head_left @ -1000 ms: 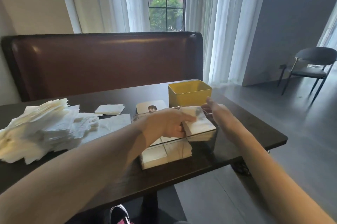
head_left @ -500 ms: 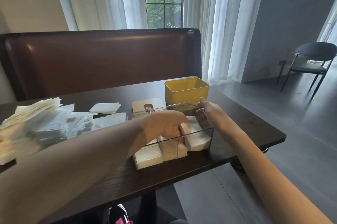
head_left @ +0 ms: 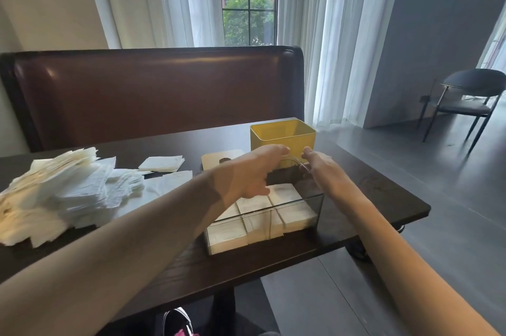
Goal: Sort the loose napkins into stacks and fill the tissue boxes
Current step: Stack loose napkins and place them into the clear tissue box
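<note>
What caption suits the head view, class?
Both hands, left and right, reach over a clear box holding napkin stacks, yellow box behind.

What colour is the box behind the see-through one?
Yellow box; the head view shows it.

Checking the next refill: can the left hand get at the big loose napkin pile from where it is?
Probably yes. The left hand is open over the clear box, holding nothing. The napkin pile lies on the table on the same side as that arm, with only flat napkins between.
</note>
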`<state>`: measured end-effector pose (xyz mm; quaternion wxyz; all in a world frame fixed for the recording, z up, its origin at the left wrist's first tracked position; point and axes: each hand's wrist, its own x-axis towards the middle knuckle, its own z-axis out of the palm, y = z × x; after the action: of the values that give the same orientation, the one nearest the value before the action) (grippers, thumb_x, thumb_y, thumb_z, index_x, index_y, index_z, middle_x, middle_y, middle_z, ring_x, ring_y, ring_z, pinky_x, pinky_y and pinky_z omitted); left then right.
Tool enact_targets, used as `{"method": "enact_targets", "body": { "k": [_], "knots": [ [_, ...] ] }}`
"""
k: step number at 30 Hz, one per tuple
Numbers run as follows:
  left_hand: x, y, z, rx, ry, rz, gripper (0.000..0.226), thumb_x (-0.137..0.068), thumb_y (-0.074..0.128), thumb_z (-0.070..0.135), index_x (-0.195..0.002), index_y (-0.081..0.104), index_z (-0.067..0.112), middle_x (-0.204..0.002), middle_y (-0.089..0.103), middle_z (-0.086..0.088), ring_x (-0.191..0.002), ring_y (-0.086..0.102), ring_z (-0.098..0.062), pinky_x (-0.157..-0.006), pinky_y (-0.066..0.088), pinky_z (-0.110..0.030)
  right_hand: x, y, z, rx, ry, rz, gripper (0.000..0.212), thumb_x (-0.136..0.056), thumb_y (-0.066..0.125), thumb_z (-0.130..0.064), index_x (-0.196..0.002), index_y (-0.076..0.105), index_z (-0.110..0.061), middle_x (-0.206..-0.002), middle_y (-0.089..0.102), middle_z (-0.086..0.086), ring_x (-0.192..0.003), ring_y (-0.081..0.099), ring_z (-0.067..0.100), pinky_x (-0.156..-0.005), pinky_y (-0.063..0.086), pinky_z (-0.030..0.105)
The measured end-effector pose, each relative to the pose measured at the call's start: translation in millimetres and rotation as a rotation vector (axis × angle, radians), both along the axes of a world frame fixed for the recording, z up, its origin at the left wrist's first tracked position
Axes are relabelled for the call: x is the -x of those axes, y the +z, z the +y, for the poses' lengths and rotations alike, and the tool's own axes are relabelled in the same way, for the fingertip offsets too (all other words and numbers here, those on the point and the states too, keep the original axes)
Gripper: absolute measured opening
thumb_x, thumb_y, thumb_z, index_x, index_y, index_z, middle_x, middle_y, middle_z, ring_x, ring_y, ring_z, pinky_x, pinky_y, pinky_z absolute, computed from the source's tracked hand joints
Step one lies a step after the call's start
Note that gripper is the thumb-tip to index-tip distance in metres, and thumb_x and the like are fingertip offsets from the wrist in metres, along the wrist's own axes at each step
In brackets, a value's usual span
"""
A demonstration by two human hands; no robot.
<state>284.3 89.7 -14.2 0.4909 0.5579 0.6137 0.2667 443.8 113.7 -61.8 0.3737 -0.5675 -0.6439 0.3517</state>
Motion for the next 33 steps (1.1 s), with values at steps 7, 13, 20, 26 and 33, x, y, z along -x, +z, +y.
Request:
{"method": "enact_targets", "body": {
  "k": [7,13,20,26,33],
  "knots": [
    [-8.6,-1.4,-10.6,0.372,0.059,-0.309,0.070,-0.106,0.032,0.046,-0.158,0.012,0.002,-0.166,0.012,-0.016,-0.152,0.019,-0.034,-0.122,0.021,-0.042,1.5,9.1,-6.1,-0.103,-0.063,0.067,0.050,-0.105,0.027,-0.048,-0.109,0.059,-0.010,-0.102,0.062,0.008,-0.098,0.059,0.024,-0.095,0.049,0.050],
    [-2.1,10.5,-18.3,0.182,0.178,-0.418,0.066,-0.106,0.035,0.050,-0.153,0.032,0.003,-0.157,0.036,-0.019,-0.142,0.038,-0.039,-0.117,0.035,-0.049,9.0,24.5,-22.1,-0.266,-0.151,0.103,0.041,-0.106,0.032,-0.038,-0.114,0.064,-0.014,-0.106,0.064,0.000,-0.095,0.059,0.013,-0.084,0.048,0.032],
    [35.3,27.7,-55.8,-0.249,0.309,-0.478,0.045,-0.107,0.033,0.046,-0.126,0.056,0.012,-0.122,0.062,-0.007,-0.106,0.061,-0.023,-0.083,0.053,-0.033,51.9,52.3,-50.8,-0.340,-0.068,0.271,0.029,-0.104,0.039,-0.038,-0.103,0.066,-0.028,-0.095,0.065,-0.016,-0.095,0.062,0.007,-0.088,0.052,0.029],
    [88.8,28.5,-83.6,-0.434,0.462,-0.464,0.037,-0.107,0.034,0.042,-0.110,0.063,0.019,-0.116,0.069,-0.003,-0.105,0.067,-0.021,-0.082,0.055,-0.036,113.7,63.1,-76.7,-0.360,0.060,0.361,0.024,-0.102,0.045,-0.034,-0.090,0.066,-0.033,-0.083,0.066,-0.019,-0.085,0.064,-0.002,-0.078,0.054,0.021],
    [158.6,13.8,-107.5,-0.463,0.633,-0.457,0.042,-0.108,0.031,0.039,-0.102,0.067,0.017,-0.108,0.071,-0.005,-0.096,0.070,-0.021,-0.084,0.055,-0.039,198.8,53.5,-95.1,-0.203,0.210,0.474,0.021,-0.098,0.051,-0.035,-0.090,0.070,-0.026,-0.089,0.072,-0.005,-0.094,0.068,0.013,-0.095,0.053,0.043]
  ]
}}
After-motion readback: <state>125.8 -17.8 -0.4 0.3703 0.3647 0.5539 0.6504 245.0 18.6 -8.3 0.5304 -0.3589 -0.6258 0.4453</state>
